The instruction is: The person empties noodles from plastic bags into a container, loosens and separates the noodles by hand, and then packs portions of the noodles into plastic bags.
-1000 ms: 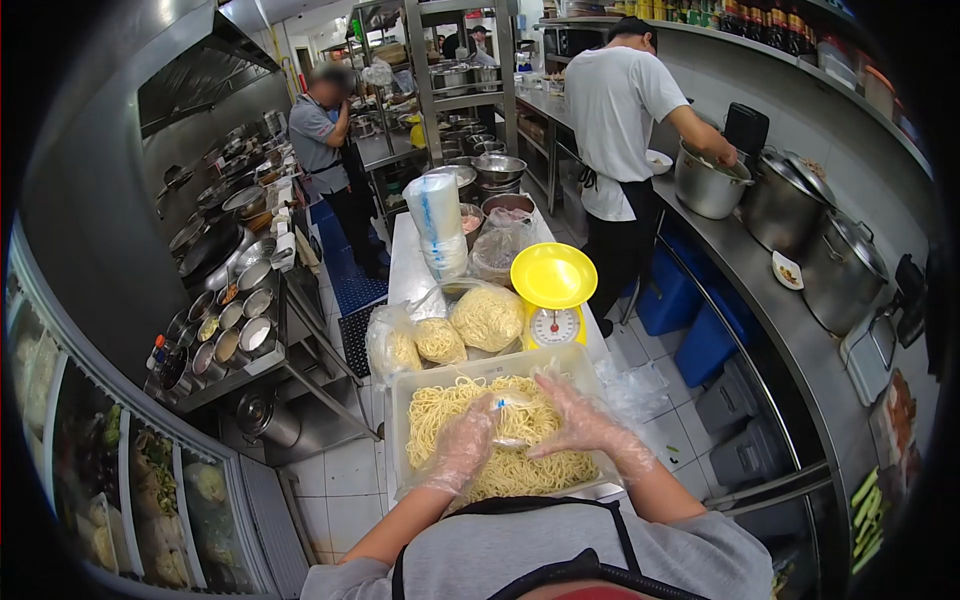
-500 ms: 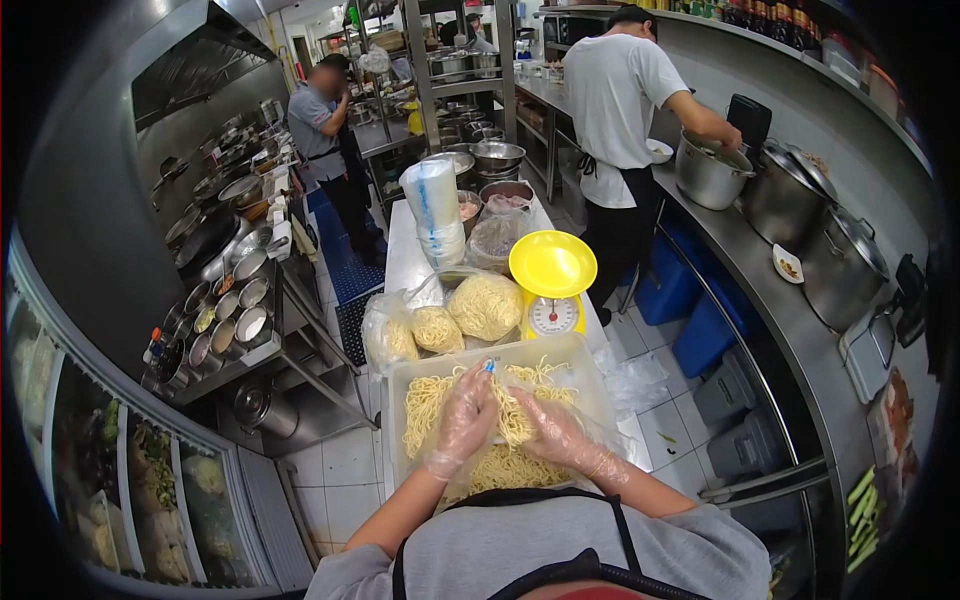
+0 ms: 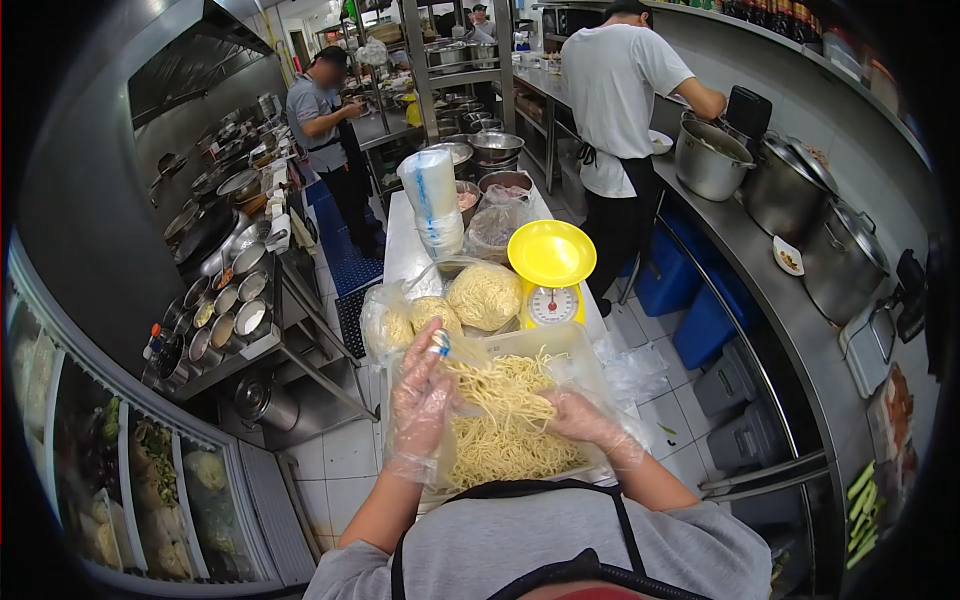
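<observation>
Both hands wear clear plastic gloves over a translucent tub (image 3: 590,362) of yellow noodles (image 3: 510,452). My right hand (image 3: 582,418) is closed on a bundle of noodles raised above the rest. At the tub's left side, my left hand (image 3: 418,400) has its fingers apart, with a clear plastic bag (image 3: 455,347) with a blue mark at its fingertips. The raised noodles reach toward this bag. Beyond the tub are bagged noodles (image 3: 484,297) and a yellow scale (image 3: 552,305) with a round yellow pan.
A stack of clear bags (image 3: 432,195) and metal bowls (image 3: 497,148) stand farther back. One person (image 3: 620,100) works by large pots (image 3: 712,160) at the right; another person (image 3: 322,130) stands at the back left. Small containers (image 3: 222,325) line the left counter.
My left hand has moved left and up, away from my right hand, and its fingers have spread. My right hand has shifted slightly right. More lifted noodles show between them.
</observation>
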`<state>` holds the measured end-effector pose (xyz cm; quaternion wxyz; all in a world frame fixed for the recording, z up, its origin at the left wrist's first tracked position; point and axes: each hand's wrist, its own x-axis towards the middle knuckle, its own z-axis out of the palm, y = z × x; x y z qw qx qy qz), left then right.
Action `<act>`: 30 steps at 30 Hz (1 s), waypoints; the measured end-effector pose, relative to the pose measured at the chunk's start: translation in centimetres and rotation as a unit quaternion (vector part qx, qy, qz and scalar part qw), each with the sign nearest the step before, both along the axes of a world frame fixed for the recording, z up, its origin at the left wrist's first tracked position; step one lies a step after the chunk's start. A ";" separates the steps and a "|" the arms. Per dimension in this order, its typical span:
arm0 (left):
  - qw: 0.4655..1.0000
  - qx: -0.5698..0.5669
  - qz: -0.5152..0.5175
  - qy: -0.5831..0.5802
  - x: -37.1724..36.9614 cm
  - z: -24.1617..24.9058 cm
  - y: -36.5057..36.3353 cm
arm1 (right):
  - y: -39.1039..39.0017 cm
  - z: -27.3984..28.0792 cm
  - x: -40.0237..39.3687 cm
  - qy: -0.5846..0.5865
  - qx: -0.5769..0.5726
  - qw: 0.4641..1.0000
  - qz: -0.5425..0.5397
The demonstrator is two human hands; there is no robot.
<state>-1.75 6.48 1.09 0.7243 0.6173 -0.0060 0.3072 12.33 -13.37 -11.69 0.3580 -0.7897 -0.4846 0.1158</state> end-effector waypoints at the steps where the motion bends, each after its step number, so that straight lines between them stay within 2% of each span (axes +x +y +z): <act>1: 0.999 0.001 0.026 0.036 -0.1 0.0 0.6 | -0.6 2.8 -0.1 0.071 0.012 0.997 0.037; 2: 0.999 0.001 -0.006 0.047 -0.1 -1.2 1.4 | -0.9 4.5 -0.4 0.141 0.025 0.987 0.073; 3: 0.999 0.001 -0.006 0.047 0.0 -1.9 1.5 | -0.9 4.9 -0.7 0.142 0.025 0.987 0.074; 5: 0.981 0.090 -0.038 0.170 0.1 -3.0 0.9 | -0.4 5.5 -1.5 0.136 0.105 0.983 0.066; 6: 0.981 0.090 -0.038 0.169 0.1 -3.0 0.2 | -0.1 5.7 -2.1 0.135 0.105 0.983 0.066; 8: 0.936 0.137 -0.177 0.271 -0.2 -2.9 -1.2 | 0.9 6.2 -3.6 0.152 0.173 0.972 0.056; 9: 0.937 0.137 -0.176 0.270 -0.4 -3.4 -1.3 | 1.3 6.9 -4.0 0.151 0.173 0.972 0.057; 11: 0.935 0.226 -0.145 0.232 -0.7 -4.5 -1.4 | 2.1 7.9 -4.5 0.120 0.148 0.979 0.073; 12: 0.947 0.191 -0.154 0.206 -0.9 -4.5 -1.8 | 2.6 7.8 -4.9 0.027 0.139 0.988 0.052; 13: 0.947 0.190 -0.155 0.207 -0.9 -5.1 -2.0 | 2.7 7.3 -5.1 0.028 0.138 0.989 0.052; 15: 0.919 0.338 -0.136 0.148 -0.6 -6.7 -2.1 | 3.1 6.4 -5.0 -0.047 0.007 0.999 0.004; 16: 0.919 0.338 -0.135 0.148 -0.4 -6.9 -2.3 | 3.7 7.5 -5.0 -0.047 0.007 0.999 0.005; 17: 0.932 0.305 -0.172 0.094 -0.1 -6.9 -2.6 | 4.5 9.2 -4.7 -0.051 -0.176 0.983 0.027; 18: 0.939 0.269 -0.210 0.040 0.0 -7.0 -2.8 | 5.0 10.2 -4.5 -0.052 -0.352 0.934 0.047; 19: 0.939 0.268 -0.212 0.042 0.0 -7.0 -2.9 | 5.0 10.2 -4.3 -0.049 -0.352 0.934 0.047; 21: 0.966 0.071 -0.218 0.118 0.3 -6.7 -3.0 | 5.3 9.6 -3.6 -0.054 -0.312 0.947 0.057; 22: 0.967 0.071 -0.217 0.116 0.2 -5.5 -3.1 | 5.2 8.7 -3.0 -0.056 -0.312 0.947 0.057; 23: 0.970 -0.002 -0.196 0.144 0.0 -4.0 -3.1 | 4.8 7.4 -2.1 -0.051 -0.104 0.987 0.110; 24: 0.967 -0.074 -0.174 0.170 -0.2 -3.1 -3.0 | 4.2 6.7 -1.4 -0.044 0.109 0.980 0.158; 25: 0.968 -0.072 -0.174 0.168 -0.1 -3.5 -2.3 | 3.3 7.2 -1.3 -0.047 0.111 0.980 0.158; 27: 0.968 -0.102 -0.144 0.177 0.1 -4.2 -1.0 | 1.2 8.6 -1.8 -0.066 0.079 0.995 0.015; 28: 0.968 -0.106 -0.164 0.155 0.2 -3.7 -1.0 | 0.7 8.8 -1.7 -0.065 0.081 0.995 0.012; 30: 0.972 -0.097 -0.148 0.154 0.2 -2.6 -1.9 | -0.2 9.2 -1.7 -0.067 -0.024 0.995 -0.070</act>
